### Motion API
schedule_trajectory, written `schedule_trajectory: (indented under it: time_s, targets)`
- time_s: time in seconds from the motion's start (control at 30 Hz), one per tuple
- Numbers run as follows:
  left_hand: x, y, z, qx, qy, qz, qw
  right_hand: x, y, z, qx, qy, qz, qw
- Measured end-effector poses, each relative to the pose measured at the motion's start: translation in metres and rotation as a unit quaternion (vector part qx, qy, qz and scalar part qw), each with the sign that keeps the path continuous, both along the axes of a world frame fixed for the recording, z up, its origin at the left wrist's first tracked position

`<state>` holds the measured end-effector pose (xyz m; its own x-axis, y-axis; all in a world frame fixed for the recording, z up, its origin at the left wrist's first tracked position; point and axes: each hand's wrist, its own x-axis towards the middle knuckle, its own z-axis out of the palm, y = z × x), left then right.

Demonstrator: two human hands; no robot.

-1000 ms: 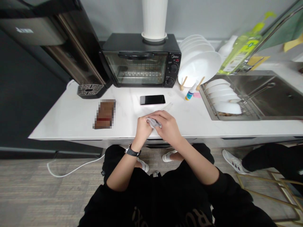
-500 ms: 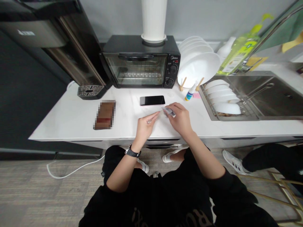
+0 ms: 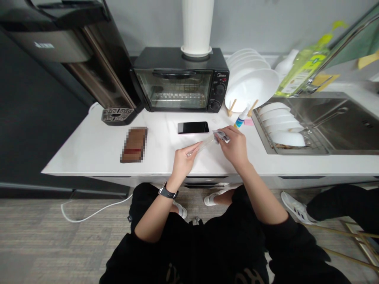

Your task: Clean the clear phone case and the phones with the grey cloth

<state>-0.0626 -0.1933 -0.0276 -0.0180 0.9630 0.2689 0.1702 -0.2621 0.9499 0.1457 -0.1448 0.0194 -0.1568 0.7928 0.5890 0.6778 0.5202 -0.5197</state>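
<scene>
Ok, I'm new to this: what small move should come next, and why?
Probably draw the right hand away along the clear plastic piece, since the left hand pinches its near end and the grey wrapper sits at the far end.

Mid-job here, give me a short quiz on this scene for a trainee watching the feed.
1. True or false: the left hand pinches a clear plastic strip.
2. Multiple choice: what does the right hand hold? A) a crumpled silver packet B) a sponge C) a spoon
3. Short answer: on the white counter, which is nearer the hands, the black smartphone or the toaster oven?

Key: 1 true; 2 A; 3 the black smartphone.
</scene>
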Motion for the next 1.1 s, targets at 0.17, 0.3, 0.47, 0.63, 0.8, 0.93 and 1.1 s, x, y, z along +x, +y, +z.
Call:
schedule_trajectory:
  time_s: [0.17,0.3,0.47,0.63,0.8,0.93,1.1]
  targets:
    - [0.0,0.0,0.0,0.001,0.0,-0.005,1.0,-0.005,-0.005,0.0,-0.001,0.006,0.009,1.0]
    - [0.001,0.002,-0.002,0.006,0.005,0.001,1.0,-0.019,-0.016,-0.003,-0.001,0.019,0.038,0.999]
    - [-0.002,0.004,-0.004,0.019,0.043,0.013,0.999,-0.049,-0.043,-0.007,0.002,0.037,0.111,0.993]
    - [-0.006,-0.001,0.001,0.067,0.033,-0.021,0.997,-0.07,-0.063,-0.009,0.018,0.027,0.157,0.987]
    - [-0.005,-0.001,0.001,0.054,0.043,-0.01,0.998,-0.063,-0.058,-0.008,0.013,0.021,0.164,0.986]
    - [-0.003,0.002,0.0,0.013,0.048,0.014,0.999,-0.045,-0.042,-0.008,-0.003,0.018,0.117,0.993]
    - [-0.001,0.0,-0.002,-0.001,0.007,0.0,1.0,-0.017,-0.017,-0.008,-0.008,0.029,0.036,0.999]
